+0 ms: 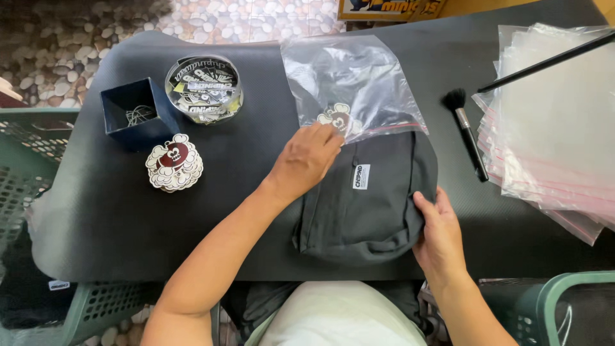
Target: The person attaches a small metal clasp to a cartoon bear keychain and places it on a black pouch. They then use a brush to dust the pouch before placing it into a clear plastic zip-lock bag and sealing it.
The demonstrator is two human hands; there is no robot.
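A folded dark grey garment with a small white label lies on the black mat, its far end partly inside a clear plastic zip bag. My left hand rests on the garment's upper left corner, fingertips touching a cloud-shaped sticker at the bag's mouth. My right hand grips the garment's lower right edge, thumb on top.
A stack of cloud-shaped stickers lies at left beside a dark blue square box and a round clear tub of stickers. A black brush and a pile of clear bags lie at right. Green crates flank the table.
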